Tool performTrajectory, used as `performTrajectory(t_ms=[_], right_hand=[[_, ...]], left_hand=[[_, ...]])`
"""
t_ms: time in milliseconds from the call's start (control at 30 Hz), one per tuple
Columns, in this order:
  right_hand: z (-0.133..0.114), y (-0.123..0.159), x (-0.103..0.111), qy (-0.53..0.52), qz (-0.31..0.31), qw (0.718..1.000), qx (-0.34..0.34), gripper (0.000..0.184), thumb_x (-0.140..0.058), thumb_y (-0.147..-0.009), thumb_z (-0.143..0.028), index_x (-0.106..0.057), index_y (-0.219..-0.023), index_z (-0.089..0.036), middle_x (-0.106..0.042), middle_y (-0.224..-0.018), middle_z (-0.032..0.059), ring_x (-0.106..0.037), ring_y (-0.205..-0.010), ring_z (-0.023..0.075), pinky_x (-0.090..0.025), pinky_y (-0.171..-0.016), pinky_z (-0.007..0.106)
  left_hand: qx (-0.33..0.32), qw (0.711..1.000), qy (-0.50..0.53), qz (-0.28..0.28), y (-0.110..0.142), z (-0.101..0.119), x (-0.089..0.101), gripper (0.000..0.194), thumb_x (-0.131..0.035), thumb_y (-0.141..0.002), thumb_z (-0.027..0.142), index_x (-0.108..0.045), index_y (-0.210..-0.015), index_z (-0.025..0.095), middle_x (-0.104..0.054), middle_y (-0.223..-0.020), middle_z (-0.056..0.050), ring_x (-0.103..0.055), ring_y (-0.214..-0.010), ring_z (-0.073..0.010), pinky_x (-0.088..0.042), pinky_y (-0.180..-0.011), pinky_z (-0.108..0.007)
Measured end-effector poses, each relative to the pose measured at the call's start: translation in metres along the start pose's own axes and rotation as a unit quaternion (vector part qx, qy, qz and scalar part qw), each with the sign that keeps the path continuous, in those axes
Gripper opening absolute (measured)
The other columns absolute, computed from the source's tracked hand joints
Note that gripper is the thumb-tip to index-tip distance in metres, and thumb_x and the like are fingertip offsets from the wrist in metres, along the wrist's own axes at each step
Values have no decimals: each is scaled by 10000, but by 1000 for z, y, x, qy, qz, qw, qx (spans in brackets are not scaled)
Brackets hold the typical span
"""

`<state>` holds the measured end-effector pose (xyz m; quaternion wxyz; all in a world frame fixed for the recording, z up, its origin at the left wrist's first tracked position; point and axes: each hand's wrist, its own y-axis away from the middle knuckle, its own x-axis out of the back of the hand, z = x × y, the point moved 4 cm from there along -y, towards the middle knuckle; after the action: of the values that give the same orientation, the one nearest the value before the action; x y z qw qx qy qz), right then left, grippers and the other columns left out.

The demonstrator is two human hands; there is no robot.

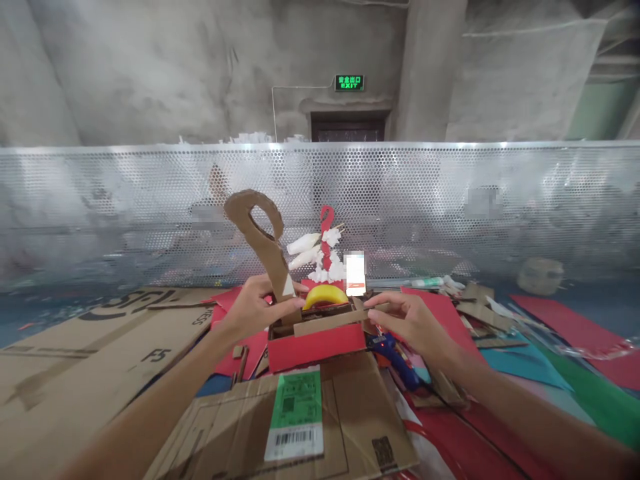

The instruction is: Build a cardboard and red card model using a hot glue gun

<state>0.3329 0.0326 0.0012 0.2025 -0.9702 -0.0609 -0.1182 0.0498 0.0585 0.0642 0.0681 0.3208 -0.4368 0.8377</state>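
Note:
A red-faced cardboard box (pixel 317 348) with an open top stands in front of me on a larger carton. From its left end rises a brown cardboard hook (pixel 265 250) with a looped top. My left hand (pixel 260 308) is closed around the hook's lower part, its thumb lying by the box's rim. A narrow cardboard strip (pixel 327 322) lies along the top of the box. My right hand (pixel 407 323) pinches the strip's right end between thumb and fingers. Just behind the box is a yellow banana-shaped piece (pixel 325 295).
A blue glue gun (pixel 397 360) lies right of the box, under my right hand. Behind stand a red hook with white flowers (pixel 327 237) and a lit phone (pixel 355 275). Flat cardboard (pixel 100 353) covers the left; coloured sheets (pixel 525 363) lie right. A perforated metal barrier (pixel 425 207) runs across the back.

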Motion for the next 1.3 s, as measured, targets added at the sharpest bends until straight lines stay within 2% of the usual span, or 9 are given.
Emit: performTrajectory(t_ms=[233,433,667,833,967,1033,1133,1233,1300], right_hand=[[5,0,-5,42,15,999,27,224,-754,-822,-446,-767,-881,-231,-750,-876,42,-672,-822,227,-505,-739,343],[12,-1,-2,51,32,998,4,256,-764,-801,-464,-734,-869,-220,-716,-808,26,-639,-765,211,-476,-691,324],[13,-2,-3,94,36,994,35,238,-758,-810,-440,-677,-722,-234,-660,-759,24,-604,-740,212,-467,-695,339],[14,-4,0,105,27,993,50,228,-713,-854,-465,-763,-787,-254,-677,-888,58,-623,-864,249,-473,-761,367],[11,-6,2,101,10,993,56,227,-673,-877,-446,-797,-856,-257,-700,-947,65,-639,-946,265,-462,-871,392],[9,-6,2,100,7,994,38,215,-669,-868,-432,-797,-859,-259,-712,-962,61,-641,-958,265,-456,-882,392],[9,-5,1,63,7,998,-8,195,-696,-836,-430,-768,-879,-254,-716,-921,42,-630,-888,240,-465,-797,359],[9,-3,-1,5,2,999,-39,199,-731,-808,-427,-697,-824,-231,-661,-793,8,-577,-753,185,-449,-697,311],[9,-2,-1,-12,2,999,-52,218,-745,-793,-418,-663,-774,-217,-623,-745,-8,-541,-701,157,-436,-670,292]], left_hand=[[-67,997,-25,17,5,17,-21,288,-745,-834,493,-800,-836,209,-774,-820,-45,-698,-784,-208,-539,-738,-317],[-52,998,-20,-12,6,21,-31,326,-743,-823,557,-784,-801,234,-783,-895,-36,-703,-873,-222,-545,-794,-328],[-20,994,-21,-102,5,18,-36,295,-691,-883,514,-760,-877,227,-762,-881,-9,-682,-830,-189,-525,-744,-291],[-25,980,31,-195,5,19,-25,248,-641,-925,437,-753,-1007,231,-744,-1085,-61,-682,-992,-217,-556,-847,-332],[-32,953,21,-301,7,7,-20,325,-661,-913,384,-704,-1223,296,-675,-1296,-69,-632,-1173,-237,-516,-984,-364],[-36,946,19,-321,7,1,-19,340,-673,-904,385,-700,-1233,303,-646,-1357,-64,-601,-1234,-247,-485,-1031,-366],[-14,948,22,-317,9,-6,-18,263,-670,-900,357,-732,-1142,273,-705,-1257,-47,-634,-1175,-243,-490,-1007,-337],[15,941,19,-337,14,-10,-19,146,-642,-903,302,-758,-972,249,-769,-1035,-6,-705,-949,-201,-536,-860,-278],[3,958,-15,-286,13,-13,-17,116,-703,-847,345,-753,-825,242,-765,-849,22,-707,-790,-183,-544,-742,-252]])
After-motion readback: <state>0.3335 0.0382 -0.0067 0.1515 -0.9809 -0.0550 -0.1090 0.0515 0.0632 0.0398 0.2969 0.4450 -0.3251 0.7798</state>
